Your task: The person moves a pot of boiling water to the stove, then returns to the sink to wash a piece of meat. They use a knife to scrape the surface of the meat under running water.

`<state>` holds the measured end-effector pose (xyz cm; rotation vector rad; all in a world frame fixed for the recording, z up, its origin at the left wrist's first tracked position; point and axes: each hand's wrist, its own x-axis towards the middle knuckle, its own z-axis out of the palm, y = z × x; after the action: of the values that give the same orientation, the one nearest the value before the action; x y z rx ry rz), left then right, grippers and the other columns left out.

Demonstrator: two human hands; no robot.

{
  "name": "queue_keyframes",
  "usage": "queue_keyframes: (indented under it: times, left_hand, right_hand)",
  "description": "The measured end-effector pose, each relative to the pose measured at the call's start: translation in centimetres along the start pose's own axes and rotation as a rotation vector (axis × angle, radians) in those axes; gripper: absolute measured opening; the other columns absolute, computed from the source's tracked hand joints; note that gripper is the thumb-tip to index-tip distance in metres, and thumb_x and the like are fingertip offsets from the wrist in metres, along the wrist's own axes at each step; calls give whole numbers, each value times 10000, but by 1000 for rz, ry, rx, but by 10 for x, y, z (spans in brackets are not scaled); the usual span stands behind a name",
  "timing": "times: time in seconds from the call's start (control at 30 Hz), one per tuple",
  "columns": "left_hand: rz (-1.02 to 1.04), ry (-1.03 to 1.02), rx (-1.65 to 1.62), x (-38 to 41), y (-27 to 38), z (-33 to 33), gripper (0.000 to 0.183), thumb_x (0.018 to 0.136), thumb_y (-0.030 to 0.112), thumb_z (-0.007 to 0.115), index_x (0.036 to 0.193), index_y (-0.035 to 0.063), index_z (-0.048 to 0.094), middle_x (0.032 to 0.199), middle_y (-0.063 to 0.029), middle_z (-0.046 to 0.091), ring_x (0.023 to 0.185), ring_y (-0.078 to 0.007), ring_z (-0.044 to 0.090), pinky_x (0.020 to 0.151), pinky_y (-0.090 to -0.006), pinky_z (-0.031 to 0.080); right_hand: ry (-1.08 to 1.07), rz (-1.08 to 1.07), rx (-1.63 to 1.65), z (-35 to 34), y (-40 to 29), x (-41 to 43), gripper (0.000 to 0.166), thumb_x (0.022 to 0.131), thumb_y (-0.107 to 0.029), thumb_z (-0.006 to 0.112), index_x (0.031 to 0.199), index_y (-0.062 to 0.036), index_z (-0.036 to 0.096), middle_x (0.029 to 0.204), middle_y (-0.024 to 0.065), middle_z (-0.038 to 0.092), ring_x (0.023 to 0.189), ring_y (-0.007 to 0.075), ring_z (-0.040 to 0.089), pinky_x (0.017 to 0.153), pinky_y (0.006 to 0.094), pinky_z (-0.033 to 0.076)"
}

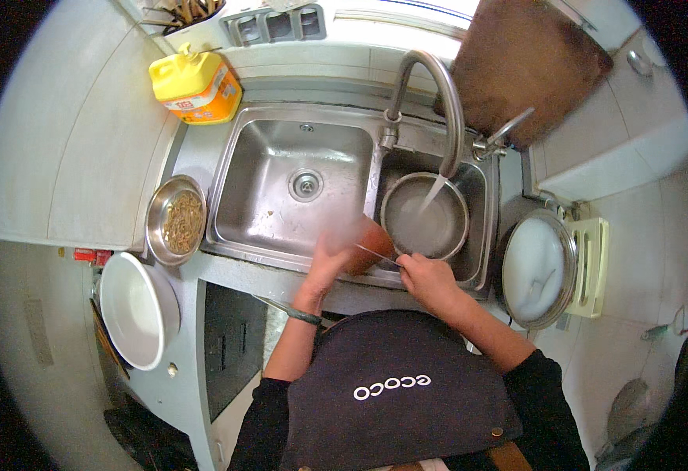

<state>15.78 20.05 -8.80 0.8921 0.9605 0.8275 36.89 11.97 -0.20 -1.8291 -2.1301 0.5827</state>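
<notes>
My left hand (pixel 333 253), partly blurred, is at the left side of a reddish-brown vessel-like object (pixel 373 241) and appears to hold it over the front of the sink. The object's exact kind is unclear. Pinched in my right hand (pixel 426 277) is a thin metal utensil (pixel 382 255), its shaft crossing in front of the brown object; its far end is hard to make out. Beyond my right hand, a round metal bowl (pixel 386 221) sits in the smaller right basin (pixel 478 188). Water (pixel 433 193) runs into it from the curved faucet (pixel 455 118).
The larger steel basin (pixel 250 194) lies left. On the left counter are a steel bowl (pixel 155 226) of brown strips, a white tub (pixel 132 312) and a yellow-orange detergent jug (pixel 197 88). A brown board (pixel 526 65) leans back right; a round glass lid (pixel 535 265) stands right.
</notes>
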Motion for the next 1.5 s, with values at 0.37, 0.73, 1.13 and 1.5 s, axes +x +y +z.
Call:
queue_keyframes:
  times: [0.37,0.73,1.13,1.5]
  left_hand:
    - [81,28,178,-9,-20,10,671,689,103,707,1233,22,322,1160,-124,468,1077,-208,465,927,-332,389]
    - [89,-12,147,1,-27,3,633,711,91,683,1225,37,319,1108,-110,482,1011,-195,490,879,-317,416]
    - [53,-115,208,10,-27,0,658,686,119,709,1213,27,326,1120,-110,468,1034,-199,468,902,-321,398]
    - [-152,-63,-168,18,-34,-2,606,746,114,673,1228,55,309,1157,-105,437,1054,-220,464,863,-353,438]
  right_hand:
    - [-49,289,-1,-10,28,-13,175,840,-223,478,890,-58,502,738,185,592,712,384,584,634,491,456]
    - [-35,461,-42,-5,6,-22,176,837,-207,460,892,-52,521,769,195,602,737,387,584,652,490,457]
    - [39,473,-56,-7,-30,-10,184,834,-217,470,894,-53,528,738,210,600,704,389,588,630,504,450]
    - [77,587,111,8,-14,-23,225,827,-237,505,913,-31,531,750,221,598,715,411,578,631,490,451]
